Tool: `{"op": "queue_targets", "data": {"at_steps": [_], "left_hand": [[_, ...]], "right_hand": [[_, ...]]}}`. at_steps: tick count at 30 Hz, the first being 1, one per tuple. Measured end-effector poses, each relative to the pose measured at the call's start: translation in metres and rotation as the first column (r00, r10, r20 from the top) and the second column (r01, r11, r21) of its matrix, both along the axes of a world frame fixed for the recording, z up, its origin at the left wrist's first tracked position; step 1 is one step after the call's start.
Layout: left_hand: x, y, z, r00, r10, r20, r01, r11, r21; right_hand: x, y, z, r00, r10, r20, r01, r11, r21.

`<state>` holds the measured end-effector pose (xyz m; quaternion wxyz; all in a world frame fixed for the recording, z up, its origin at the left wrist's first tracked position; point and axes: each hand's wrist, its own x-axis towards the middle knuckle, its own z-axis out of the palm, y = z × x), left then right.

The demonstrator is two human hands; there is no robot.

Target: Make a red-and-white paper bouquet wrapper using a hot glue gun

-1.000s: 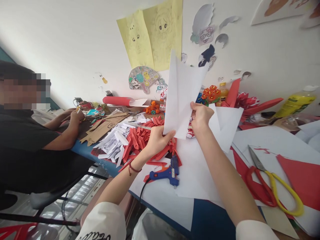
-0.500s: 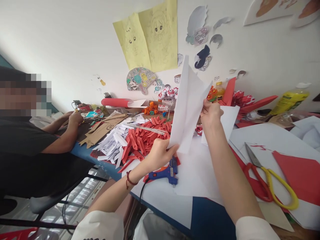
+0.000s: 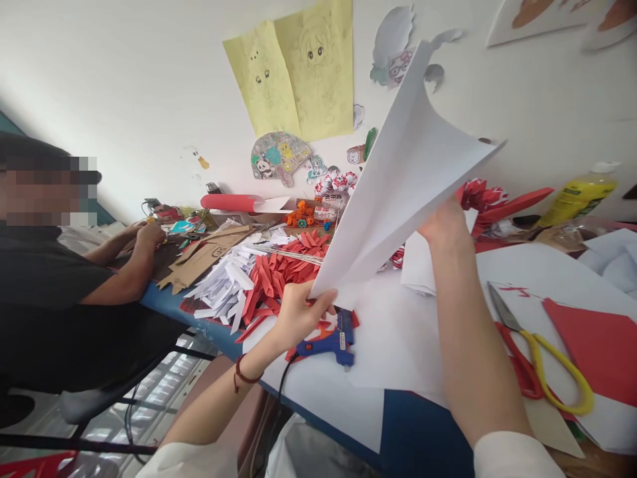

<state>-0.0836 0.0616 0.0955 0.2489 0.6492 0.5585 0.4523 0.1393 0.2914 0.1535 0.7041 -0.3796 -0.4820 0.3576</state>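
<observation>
Both my hands hold a white sheet of paper [image 3: 398,192] up above the table; it is folded along its length and opens out toward the upper right. My left hand [image 3: 297,317] pinches its lower left corner, just above a blue glue gun [image 3: 328,344]. My right hand [image 3: 444,224] grips the sheet from underneath near its right edge, fingers partly hidden by the paper. More white sheets [image 3: 398,338] lie flat under my arms.
Piles of folded red [image 3: 279,275] and white paper strips [image 3: 223,285] lie left of my hands. Yellow-handled scissors [image 3: 542,352] and red paper [image 3: 597,345] lie at right. A person in black [image 3: 60,292] works at the table's left end. Bottles and paper flowers line the wall.
The sheet has swung from nearly upright to a slant and spread wider. My right hand rose and moved right under it; my left hand slid down to its corner.
</observation>
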Motion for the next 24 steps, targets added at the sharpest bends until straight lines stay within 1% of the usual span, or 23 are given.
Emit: {"op": "queue_targets", "data": {"at_steps": [1, 2, 4, 5, 7, 9, 11, 13, 14, 15, 16, 20, 24], "left_hand": [[-0.001, 0.002, 0.003, 1.000, 0.008, 0.027, -0.008, 1.000, 0.007], [-0.002, 0.004, 0.006, 0.999, 0.015, 0.052, -0.015, 1.000, 0.009], [-0.003, 0.007, 0.011, 0.994, 0.023, 0.110, -0.022, 1.000, -0.005], [-0.004, 0.008, 0.013, 0.990, 0.026, 0.141, -0.024, 1.000, -0.015], [-0.006, 0.010, 0.016, 0.981, 0.032, 0.194, -0.027, 0.999, -0.030], [-0.009, 0.011, 0.018, 0.970, 0.043, 0.238, -0.036, 0.999, -0.034], [-0.011, 0.013, 0.020, 0.964, 0.057, 0.258, -0.052, 0.998, -0.028], [-0.013, 0.015, 0.021, 0.963, 0.070, 0.259, -0.068, 0.998, -0.017], [-0.013, 0.015, 0.022, 0.963, 0.076, 0.259, -0.076, 0.997, -0.011], [-0.014, 0.016, 0.022, 0.963, 0.081, 0.259, -0.082, 0.997, -0.006], [-0.014, 0.016, 0.022, 0.963, 0.082, 0.256, -0.084, 0.996, -0.004], [-0.014, 0.015, 0.021, 0.981, 0.064, 0.186, -0.065, 0.998, -0.002], [-0.011, 0.012, 0.018, 0.990, 0.032, 0.135, -0.030, 0.999, -0.021]], "right_hand": [[-0.005, -0.007, 0.003, 0.996, 0.092, 0.021, -0.092, 0.996, -0.005], [-0.011, -0.015, 0.004, 0.976, 0.217, 0.006, -0.217, 0.976, -0.020], [-0.020, -0.028, 0.006, 0.888, 0.458, -0.051, -0.460, 0.888, -0.030], [-0.023, -0.033, 0.005, 0.834, 0.546, -0.079, -0.549, 0.835, -0.022], [-0.025, -0.039, 0.004, 0.754, 0.645, -0.123, -0.650, 0.760, -0.003], [-0.024, -0.042, 0.002, 0.703, 0.702, -0.115, -0.707, 0.707, 0.001], [-0.023, -0.042, 0.001, 0.623, 0.782, -0.041, -0.783, 0.622, -0.023], [-0.024, -0.042, 0.001, 0.527, 0.846, 0.082, -0.841, 0.533, -0.094], [-0.025, -0.043, 0.001, 0.499, 0.856, 0.134, -0.847, 0.515, -0.133], [-0.027, -0.043, 0.001, 0.491, 0.855, 0.169, -0.841, 0.515, -0.165], [-0.029, -0.043, 0.001, 0.500, 0.845, 0.186, -0.827, 0.530, -0.185], [-0.036, -0.041, -0.001, 0.625, 0.765, 0.157, -0.743, 0.644, -0.183], [-0.038, -0.035, -0.005, 0.735, 0.675, 0.068, -0.665, 0.737, -0.123]]}}
